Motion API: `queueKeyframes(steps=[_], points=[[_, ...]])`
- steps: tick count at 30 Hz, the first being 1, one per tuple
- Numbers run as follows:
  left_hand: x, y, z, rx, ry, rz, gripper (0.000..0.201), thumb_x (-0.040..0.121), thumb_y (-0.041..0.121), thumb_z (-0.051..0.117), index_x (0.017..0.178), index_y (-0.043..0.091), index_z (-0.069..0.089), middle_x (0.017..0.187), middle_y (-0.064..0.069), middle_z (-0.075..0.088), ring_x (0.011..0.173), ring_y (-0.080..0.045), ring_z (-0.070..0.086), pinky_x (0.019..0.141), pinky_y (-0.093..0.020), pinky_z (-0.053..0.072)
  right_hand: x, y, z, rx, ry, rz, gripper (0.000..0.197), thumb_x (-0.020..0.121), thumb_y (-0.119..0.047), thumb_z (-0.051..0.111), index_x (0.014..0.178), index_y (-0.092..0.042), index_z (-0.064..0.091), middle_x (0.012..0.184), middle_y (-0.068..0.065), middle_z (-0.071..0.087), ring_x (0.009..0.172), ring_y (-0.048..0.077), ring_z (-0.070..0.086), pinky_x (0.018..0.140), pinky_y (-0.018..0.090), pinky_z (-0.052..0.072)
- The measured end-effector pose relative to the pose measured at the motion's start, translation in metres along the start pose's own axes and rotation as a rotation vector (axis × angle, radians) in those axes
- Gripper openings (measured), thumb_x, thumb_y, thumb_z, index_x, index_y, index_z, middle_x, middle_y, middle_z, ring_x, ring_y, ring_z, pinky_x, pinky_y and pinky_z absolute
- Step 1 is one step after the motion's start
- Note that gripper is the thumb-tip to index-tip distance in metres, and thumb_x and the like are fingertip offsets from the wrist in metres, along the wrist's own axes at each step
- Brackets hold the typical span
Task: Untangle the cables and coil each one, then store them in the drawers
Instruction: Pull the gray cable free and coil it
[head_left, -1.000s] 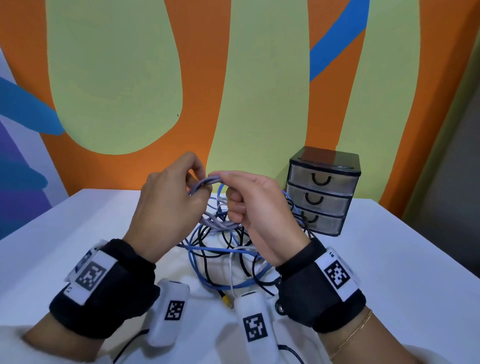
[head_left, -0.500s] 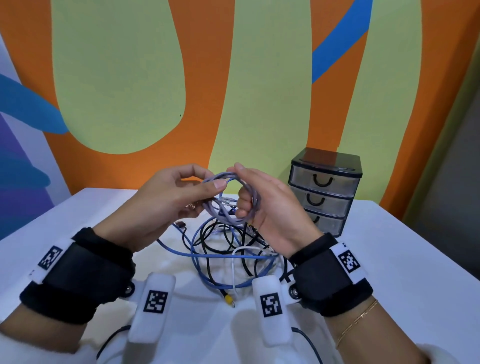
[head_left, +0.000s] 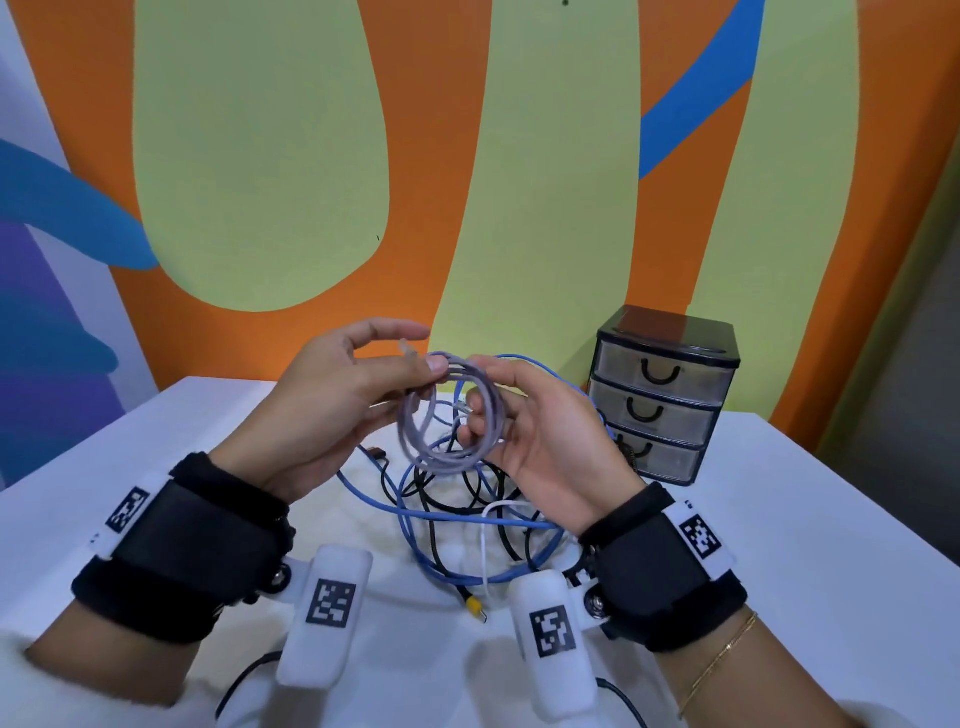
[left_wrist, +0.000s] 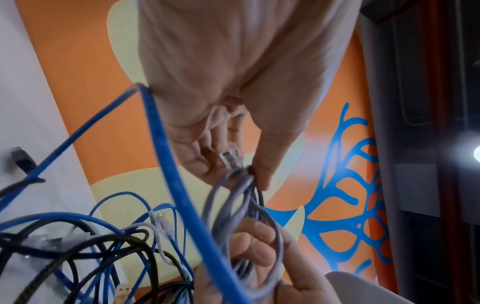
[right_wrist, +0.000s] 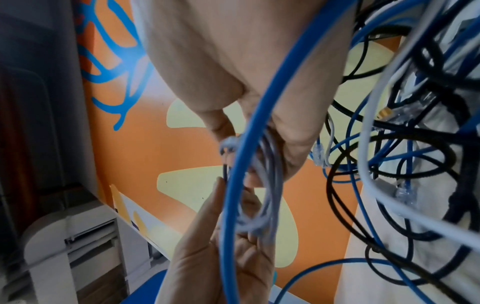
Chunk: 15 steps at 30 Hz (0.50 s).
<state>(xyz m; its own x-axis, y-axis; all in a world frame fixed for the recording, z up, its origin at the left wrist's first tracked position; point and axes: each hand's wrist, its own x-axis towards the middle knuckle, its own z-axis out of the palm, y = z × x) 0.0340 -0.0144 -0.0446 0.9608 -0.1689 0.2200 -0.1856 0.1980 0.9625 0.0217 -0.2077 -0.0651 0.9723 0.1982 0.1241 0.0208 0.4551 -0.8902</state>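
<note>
A grey cable (head_left: 451, 415), wound into a small coil, hangs in the air between both hands above the table. My left hand (head_left: 426, 356) pinches the coil's top, next to its clear plug (left_wrist: 231, 157). My right hand (head_left: 474, 395) grips the coil's right side, with fingers curled through the loop (right_wrist: 270, 174). Under the hands a tangle of blue, black and white cables (head_left: 467, 514) lies on the white table (head_left: 805, 545). One blue cable (left_wrist: 168, 156) arcs up past both hands. A small black drawer unit (head_left: 667, 395) with three closed drawers stands at the back right.
A yellow-tipped plug (head_left: 475, 608) lies at the tangle's near edge, and a black plug (head_left: 376, 453) at its left. The painted wall (head_left: 311, 182) rises right behind the table. Bare tabletop lies to the left and right of the tangle.
The hands have drawn slightly apart and turned palms inward. The grey cable, bunched between them before, now hangs as a round coil. The left fingers have spread out above it.
</note>
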Motion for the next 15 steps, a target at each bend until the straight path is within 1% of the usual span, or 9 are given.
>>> queueKeyframes(steps=[2, 3, 5, 6, 8, 10, 12, 13, 15], points=[[-0.0002, 0.0004, 0.0002, 0.004, -0.003, -0.005, 0.053, 0.077, 0.010, 0.085, 0.128, 0.008, 0.069, 0.100, -0.017, 0.078, 0.075, -0.017, 0.068, 0.069, -0.021, 0.058, -0.0012, -0.0023, -0.0016, -0.040, -0.033, 0.030, 0.033, 0.101, -0.015, 0.057, 0.128, 0.001, 0.067, 0.078, 0.008, 0.058, 0.062, 0.020, 0.054, 0.070, 0.037, 0.054], [-0.0007, 0.0000, 0.0011, 0.020, -0.019, -0.007, 0.054, 0.075, 0.010, 0.086, 0.127, 0.008, 0.069, 0.101, -0.018, 0.079, 0.076, -0.019, 0.069, 0.070, -0.023, 0.059, -0.0015, -0.0023, -0.0014, -0.065, -0.055, 0.044, 0.034, 0.102, -0.020, 0.058, 0.127, 0.000, 0.067, 0.077, 0.006, 0.057, 0.061, 0.020, 0.052, 0.069, 0.036, 0.052], [-0.0018, -0.0027, 0.0036, 0.073, -0.044, 0.005, 0.057, 0.074, 0.010, 0.088, 0.127, 0.008, 0.068, 0.107, -0.024, 0.079, 0.084, -0.026, 0.071, 0.081, -0.032, 0.059, -0.0024, 0.0004, 0.0002, -0.169, -0.113, 0.059, 0.032, 0.103, -0.031, 0.062, 0.119, -0.005, 0.070, 0.075, 0.005, 0.055, 0.060, 0.019, 0.050, 0.068, 0.036, 0.050], [-0.0022, -0.0040, 0.0046, 0.098, -0.047, 0.018, 0.056, 0.076, 0.007, 0.088, 0.128, 0.009, 0.068, 0.109, -0.027, 0.078, 0.089, -0.030, 0.071, 0.088, -0.039, 0.056, -0.0025, 0.0027, 0.0010, -0.228, -0.142, 0.049, 0.029, 0.103, -0.032, 0.064, 0.118, -0.007, 0.070, 0.075, 0.005, 0.054, 0.060, 0.018, 0.051, 0.069, 0.035, 0.051], [-0.0020, -0.0050, 0.0051, 0.108, -0.043, 0.038, 0.050, 0.084, 0.002, 0.084, 0.130, 0.010, 0.066, 0.111, -0.027, 0.078, 0.093, -0.032, 0.071, 0.094, -0.043, 0.056, -0.0022, 0.0065, 0.0007, -0.270, -0.192, 0.008, 0.026, 0.105, -0.022, 0.063, 0.123, -0.005, 0.068, 0.078, 0.006, 0.057, 0.061, 0.017, 0.055, 0.071, 0.033, 0.055], [-0.0017, -0.0029, 0.0040, 0.038, -0.017, 0.042, 0.049, 0.087, 0.002, 0.081, 0.132, 0.009, 0.065, 0.109, -0.023, 0.079, 0.089, -0.026, 0.074, 0.086, -0.033, 0.061, -0.0016, 0.0058, -0.0007, -0.212, -0.218, -0.032, 0.026, 0.106, -0.009, 0.057, 0.130, 0.000, 0.064, 0.081, 0.007, 0.060, 0.064, 0.017, 0.060, 0.074, 0.032, 0.057], [-0.0022, 0.0013, 0.0013, -0.005, -0.020, 0.038, 0.054, 0.085, 0.006, 0.081, 0.136, 0.010, 0.063, 0.111, -0.022, 0.079, 0.091, -0.023, 0.075, 0.086, -0.031, 0.062, -0.0004, 0.0048, -0.0020, -0.139, -0.203, -0.074, 0.027, 0.107, -0.001, 0.051, 0.131, 0.003, 0.062, 0.082, 0.008, 0.059, 0.062, 0.015, 0.062, 0.075, 0.031, 0.057], [-0.0029, 0.0030, 0.0002, 0.011, -0.046, 0.033, 0.059, 0.082, 0.007, 0.083, 0.137, 0.011, 0.063, 0.114, -0.022, 0.078, 0.094, -0.024, 0.075, 0.088, -0.034, 0.061, 0.0002, 0.0045, -0.0025, -0.109, -0.186, -0.090, 0.026, 0.107, 0.001, 0.049, 0.129, 0.005, 0.062, 0.081, 0.008, 0.058, 0.059, 0.013, 0.059, 0.072, 0.031, 0.057], [-0.0056, 0.0041, 0.0009, 0.089, -0.117, 0.020, 0.066, 0.077, 0.007, 0.088, 0.137, 0.015, 0.063, 0.115, -0.022, 0.078, 0.096, -0.026, 0.075, 0.086, -0.037, 0.061, 0.0000, 0.0035, -0.0029, -0.072, -0.155, -0.114, 0.021, 0.107, 0.001, 0.048, 0.121, 0.004, 0.063, 0.077, 0.004, 0.058, 0.050, 0.008, 0.046, 0.060, 0.025, 0.053]])
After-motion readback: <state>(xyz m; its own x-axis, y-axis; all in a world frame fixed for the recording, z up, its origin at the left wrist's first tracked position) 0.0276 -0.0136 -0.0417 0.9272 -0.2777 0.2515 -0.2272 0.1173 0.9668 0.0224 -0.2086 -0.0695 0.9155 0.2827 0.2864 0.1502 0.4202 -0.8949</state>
